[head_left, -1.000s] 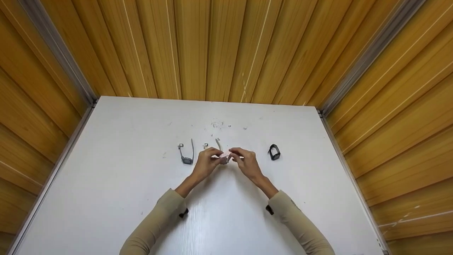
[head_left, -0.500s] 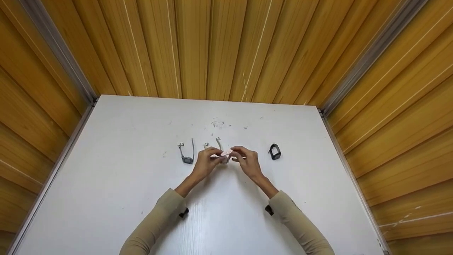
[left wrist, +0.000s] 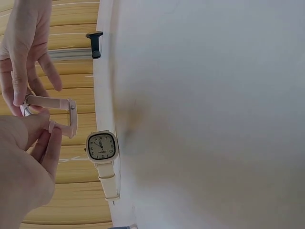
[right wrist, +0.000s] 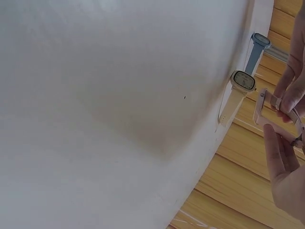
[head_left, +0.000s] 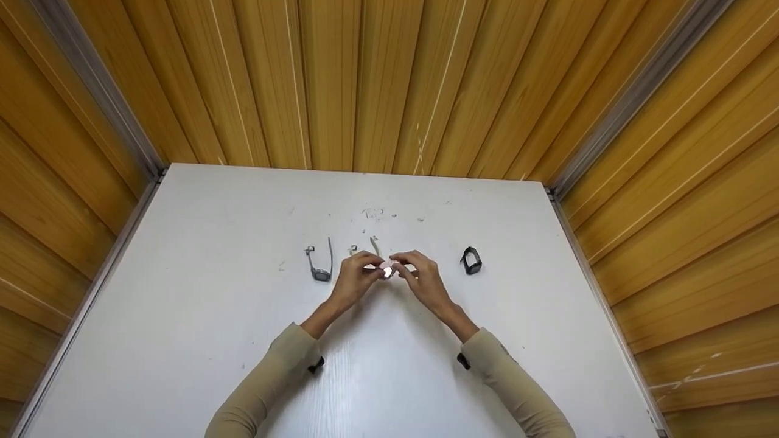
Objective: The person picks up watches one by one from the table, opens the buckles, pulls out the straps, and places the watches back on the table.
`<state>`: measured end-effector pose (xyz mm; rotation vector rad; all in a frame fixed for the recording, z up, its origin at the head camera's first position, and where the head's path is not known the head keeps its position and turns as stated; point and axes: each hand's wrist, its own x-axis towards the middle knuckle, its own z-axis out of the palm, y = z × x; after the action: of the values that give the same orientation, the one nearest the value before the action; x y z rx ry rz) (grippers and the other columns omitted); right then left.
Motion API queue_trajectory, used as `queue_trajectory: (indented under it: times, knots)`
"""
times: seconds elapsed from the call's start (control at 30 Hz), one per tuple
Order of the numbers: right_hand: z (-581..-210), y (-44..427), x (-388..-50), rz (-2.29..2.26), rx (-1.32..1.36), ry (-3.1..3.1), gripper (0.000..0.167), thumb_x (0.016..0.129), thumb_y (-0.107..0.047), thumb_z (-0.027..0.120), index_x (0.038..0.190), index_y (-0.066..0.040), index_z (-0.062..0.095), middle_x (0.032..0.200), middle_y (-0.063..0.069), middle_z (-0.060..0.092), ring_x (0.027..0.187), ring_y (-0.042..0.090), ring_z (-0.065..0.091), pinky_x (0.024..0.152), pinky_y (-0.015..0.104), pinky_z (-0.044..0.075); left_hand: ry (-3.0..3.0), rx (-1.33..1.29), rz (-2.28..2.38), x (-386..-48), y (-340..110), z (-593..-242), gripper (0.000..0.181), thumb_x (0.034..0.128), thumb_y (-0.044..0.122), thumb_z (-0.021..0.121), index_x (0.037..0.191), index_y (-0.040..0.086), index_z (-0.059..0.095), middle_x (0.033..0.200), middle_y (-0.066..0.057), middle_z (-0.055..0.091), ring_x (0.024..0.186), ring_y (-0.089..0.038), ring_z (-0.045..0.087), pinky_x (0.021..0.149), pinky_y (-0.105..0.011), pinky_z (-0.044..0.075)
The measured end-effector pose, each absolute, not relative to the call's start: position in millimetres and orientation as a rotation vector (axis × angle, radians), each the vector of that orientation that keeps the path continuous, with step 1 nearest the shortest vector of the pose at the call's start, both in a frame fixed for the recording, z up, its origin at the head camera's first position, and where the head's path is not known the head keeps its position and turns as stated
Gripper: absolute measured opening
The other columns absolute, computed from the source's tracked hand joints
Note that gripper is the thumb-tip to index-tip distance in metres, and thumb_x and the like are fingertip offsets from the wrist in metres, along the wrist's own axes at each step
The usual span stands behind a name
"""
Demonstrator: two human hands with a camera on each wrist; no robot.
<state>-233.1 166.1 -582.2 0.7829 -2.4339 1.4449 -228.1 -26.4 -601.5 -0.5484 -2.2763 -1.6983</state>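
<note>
A pink wristwatch (head_left: 387, 270) is held between both hands above the table, its strap bent into a loop and a bright glare on it in the head view. My left hand (head_left: 353, 281) pinches the strap close to the case, as the left wrist view shows. With thumb and fingers, my right hand (head_left: 429, 283) holds the other side of the pink watch, around the buckle end. Just beyond the hands lies a cream watch (left wrist: 101, 147), its case hidden in the head view. Left of it is a blue-grey watch (head_left: 321, 275).
A black watch (head_left: 471, 261) with its strap looped stands to the right on the white table (head_left: 243, 207). Small dark marks (head_left: 373, 213) dot the tabletop farther back. Wood-patterned panels (head_left: 359, 85) enclose the back and sides.
The pink watch has tilted between the fingers, and a bright reflection now shows on it. Both hands stay in nearly the same place; the other watches have not moved.
</note>
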Motion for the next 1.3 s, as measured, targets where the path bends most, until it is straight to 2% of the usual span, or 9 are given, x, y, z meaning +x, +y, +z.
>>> queue_trajectory:
  times: [0.23, 0.47, 0.6, 0.73, 1.03, 1.2, 1.3]
  knots:
    - [-583.0, 162.8, -232.7, 1.542, 0.768, -2.416, 0.019, 0.099, -0.008, 0.064, 0.113, 0.003, 0.071, 0.110, 0.018, 0.072, 0.098, 0.032, 0.074, 0.078, 0.030, 0.064, -2.282, -0.563, -1.689, -228.6, -26.8, -602.1, 0.016, 0.0814, -0.009, 0.078, 0.097, -0.008, 0.075, 0.096, -0.019, 0.072, 0.092, -0.033, 0.073, 0.083, -0.024, 0.062]
    - [-587.0, 160.2, -230.1, 1.642, 0.754, -2.365, 0.022, 0.101, 0.001, 0.057, 0.117, 0.014, 0.064, 0.112, 0.032, 0.069, 0.100, 0.044, 0.072, 0.082, 0.044, 0.063, -2.331, -0.536, -1.712, -227.2, -28.0, -601.6, 0.015, 0.0855, -0.008, 0.075, 0.101, -0.008, 0.075, 0.100, -0.020, 0.073, 0.096, -0.033, 0.074, 0.083, -0.020, 0.061]
    - [-588.5, 159.3, -230.8, 1.663, 0.747, -2.347, 0.022, 0.102, 0.001, 0.055, 0.117, 0.014, 0.063, 0.111, 0.032, 0.069, 0.100, 0.044, 0.072, 0.083, 0.042, 0.063, -2.323, -0.542, -1.669, -227.5, -28.3, -600.6, 0.014, 0.0858, -0.008, 0.075, 0.100, -0.009, 0.075, 0.099, -0.021, 0.073, 0.096, -0.034, 0.074, 0.083, -0.023, 0.062]
    - [-588.2, 159.3, -231.6, 1.653, 0.731, -2.345, 0.022, 0.103, -0.005, 0.055, 0.116, 0.010, 0.064, 0.109, 0.026, 0.071, 0.100, 0.039, 0.073, 0.083, 0.037, 0.064, -2.316, -0.548, -1.624, -228.3, -28.4, -600.7, 0.013, 0.0862, -0.006, 0.075, 0.099, -0.009, 0.075, 0.098, -0.020, 0.074, 0.095, -0.034, 0.074, 0.083, -0.024, 0.062]
    - [-592.2, 162.4, -228.3, 1.358, 0.791, -2.466, 0.024, 0.097, -0.011, 0.069, 0.118, 0.001, 0.068, 0.109, 0.015, 0.070, 0.102, 0.028, 0.073, 0.081, 0.028, 0.063, -2.347, -0.578, -1.577, -226.9, -29.2, -609.7, 0.011, 0.0881, 0.000, 0.076, 0.098, -0.006, 0.077, 0.097, -0.017, 0.074, 0.092, -0.031, 0.074, 0.083, -0.026, 0.063]
    - [-590.0, 160.4, -227.9, 1.351, 0.772, -2.460, 0.020, 0.096, -0.011, 0.070, 0.113, -0.002, 0.071, 0.106, 0.012, 0.070, 0.100, 0.026, 0.071, 0.082, 0.027, 0.063, -2.329, -0.599, -1.591, -226.5, -28.3, -607.3, 0.011, 0.0872, -0.001, 0.076, 0.097, -0.005, 0.077, 0.096, -0.017, 0.075, 0.093, -0.031, 0.074, 0.083, -0.027, 0.063]
    - [-590.3, 159.1, -227.6, 1.354, 0.777, -2.427, 0.019, 0.097, -0.011, 0.069, 0.111, 0.001, 0.071, 0.105, 0.011, 0.071, 0.098, 0.025, 0.071, 0.081, 0.028, 0.063, -2.301, -0.616, -1.664, -226.8, -28.2, -606.2, 0.012, 0.0868, -0.003, 0.076, 0.098, -0.006, 0.077, 0.097, -0.018, 0.074, 0.093, -0.031, 0.074, 0.083, -0.023, 0.062]
